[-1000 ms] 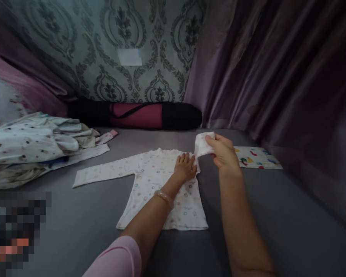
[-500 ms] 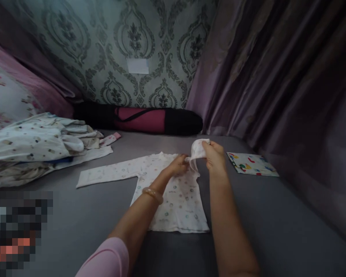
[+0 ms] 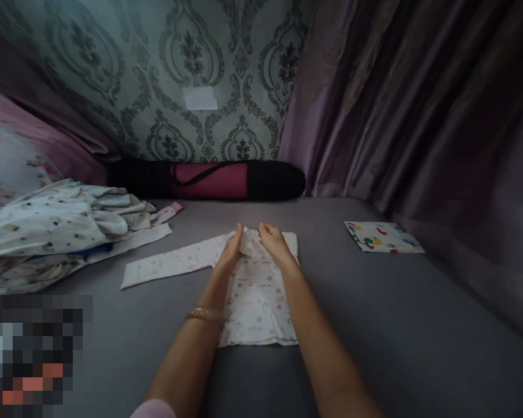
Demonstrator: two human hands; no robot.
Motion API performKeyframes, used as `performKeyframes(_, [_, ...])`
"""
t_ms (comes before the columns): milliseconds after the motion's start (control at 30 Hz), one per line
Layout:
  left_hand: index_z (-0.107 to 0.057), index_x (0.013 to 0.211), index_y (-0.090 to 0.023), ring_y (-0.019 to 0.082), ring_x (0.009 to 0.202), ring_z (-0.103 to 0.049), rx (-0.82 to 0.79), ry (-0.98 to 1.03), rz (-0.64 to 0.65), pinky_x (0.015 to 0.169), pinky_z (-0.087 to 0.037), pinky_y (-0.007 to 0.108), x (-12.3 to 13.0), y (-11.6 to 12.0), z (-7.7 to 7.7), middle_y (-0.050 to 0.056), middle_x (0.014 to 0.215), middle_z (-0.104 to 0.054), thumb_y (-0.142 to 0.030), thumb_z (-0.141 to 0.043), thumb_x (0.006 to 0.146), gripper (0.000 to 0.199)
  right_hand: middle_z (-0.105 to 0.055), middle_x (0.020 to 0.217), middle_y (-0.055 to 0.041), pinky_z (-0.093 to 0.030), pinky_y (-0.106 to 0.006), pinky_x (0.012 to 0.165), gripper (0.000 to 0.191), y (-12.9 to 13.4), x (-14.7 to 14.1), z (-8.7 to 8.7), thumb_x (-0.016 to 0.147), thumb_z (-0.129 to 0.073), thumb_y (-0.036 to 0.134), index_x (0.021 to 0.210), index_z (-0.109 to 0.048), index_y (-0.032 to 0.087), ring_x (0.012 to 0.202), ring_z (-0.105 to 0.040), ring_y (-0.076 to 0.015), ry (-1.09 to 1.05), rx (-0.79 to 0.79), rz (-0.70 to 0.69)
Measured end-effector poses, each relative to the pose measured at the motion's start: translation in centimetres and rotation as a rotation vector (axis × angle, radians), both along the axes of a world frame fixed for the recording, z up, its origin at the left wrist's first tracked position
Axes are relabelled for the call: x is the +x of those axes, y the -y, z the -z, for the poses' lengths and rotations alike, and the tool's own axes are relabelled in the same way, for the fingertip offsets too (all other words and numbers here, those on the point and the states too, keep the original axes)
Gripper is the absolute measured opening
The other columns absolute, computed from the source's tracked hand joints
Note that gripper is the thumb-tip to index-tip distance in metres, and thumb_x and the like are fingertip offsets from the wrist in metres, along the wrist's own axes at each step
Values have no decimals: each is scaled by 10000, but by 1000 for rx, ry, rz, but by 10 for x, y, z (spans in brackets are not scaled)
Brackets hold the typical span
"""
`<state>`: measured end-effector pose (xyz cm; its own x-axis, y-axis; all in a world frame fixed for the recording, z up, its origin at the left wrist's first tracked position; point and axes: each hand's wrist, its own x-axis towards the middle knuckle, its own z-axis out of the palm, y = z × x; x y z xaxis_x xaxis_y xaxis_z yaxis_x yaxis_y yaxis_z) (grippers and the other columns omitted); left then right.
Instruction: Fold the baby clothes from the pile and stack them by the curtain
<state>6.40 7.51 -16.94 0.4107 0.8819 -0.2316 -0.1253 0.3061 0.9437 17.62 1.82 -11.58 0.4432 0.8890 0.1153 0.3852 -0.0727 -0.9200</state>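
Note:
A white long-sleeved baby shirt [image 3: 257,299] with small coloured prints lies flat, its hem towards me. Its left-hand sleeve [image 3: 169,261] stretches out to the side, while the right-hand sleeve is folded over the upper body. My left hand [image 3: 232,248] rests edge-on at the left shoulder, fingers stretched away from me. Across from it, my right hand [image 3: 273,239] is on the folded sleeve near the collar, its fingers loosely bent and partly hidden. The palms face each other with the collar area between them.
A heap of printed clothes [image 3: 56,226] lies at the left. On the right is a folded colourful cloth [image 3: 383,237]. A long black and maroon bag [image 3: 209,181] lies along the patterned wall, beside purple curtains [image 3: 353,104]. Everything rests on a grey sheet [image 3: 375,325].
My right hand has brought the lifted sleeve left, over the shirt's body, and lowered it. My left hand has shifted left, from the right shoulder to the left one.

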Motion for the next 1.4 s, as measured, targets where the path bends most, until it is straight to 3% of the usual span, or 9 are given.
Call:
performKeyframes(100, [-633,917,-119,184,701,-624,189,-96,-52,594,-473,242,-2,-1,3,55,746,-658,-585,-639,716,507,-700,910,-71,-447,-271,820,312,7,10,8,924,-377,277,977,-669,179,904,-629,-174,204,-112,84])
performKeyframes(200, [-629,825,-125,159,646,-573,324,-277,-138,539,-411,210,-7,-4,7,5,642,-598,-458,-635,716,350,-656,1158,-114,-393,-272,946,356,15,16,16,923,-366,189,1177,-613,153,1095,-581,-176,419,-151,52])
performKeyframes(367, [-610,882,-158,157,644,-563,418,-472,-197,538,-408,213,-14,-7,9,4,671,-597,-349,-547,776,227,-417,1454,-135,-190,-381,1125,456,20,4,35,957,-289,209,1361,-464,91,1377,-300,-212,698,-194,-77])
performKeyframes(467, [-575,1011,-170,170,684,-590,483,-579,-215,590,-442,240,-17,-5,8,37,773,-627,-324,-545,803,260,-334,1507,-120,-107,-429,1145,499,19,-8,41,974,-273,303,1412,-399,100,1418,-197,-225,792,-205,-135])
performKeyframes(700, [-507,1099,-170,206,830,-613,662,-772,-163,752,-471,303,-26,3,6,83,897,-634,-277,-536,854,269,-272,1534,-116,-95,-451,1140,551,21,-17,50,981,-226,381,1443,-351,107,1432,-139,-234,815,-273,-215])
performKeyframes(833, [-519,1116,-122,271,1023,-554,868,-946,-275,893,-431,393,-25,7,-2,173,1109,-568,-215,-561,828,306,-254,1537,-139,-94,-463,1137,552,23,-18,50,979,-234,371,1445,-344,94,1430,-144,-246,838,-291,-198])
performKeyframes(967, [-546,1119,-135,238,1052,-543,990,-783,-276,942,-415,379,-13,7,-1,141,1099,-577,-141,-424,872,276,-232,1547,-124,-65,-466,1143,545,23,-24,46,972,-211,319,1456,-321,92,1437,-116,-235,875,-224,-240])
performKeyframes(1167, [-527,1120,-113,238,1048,-546,846,-656,-254,940,-429,402,8,2,24,144,1051,-591,-95,-373,838,322,-190,1557,-118,-61,-467,1150,650,22,-29,48,889,-355,285,1487,-225,66,1439,-109,-249,916,-302,-398])
performKeyframes(1400, [-487,1187,-100,241,994,-544,1030,-662,-184,928,-429,419,2,2,36,151,1011,-583,-58,-387,774,427,-165,1561,-126,-69,-477,1141,623,23,-27,53,912,-282,291,1481,-232,43,1437,-111,-256,897,-375,-258])
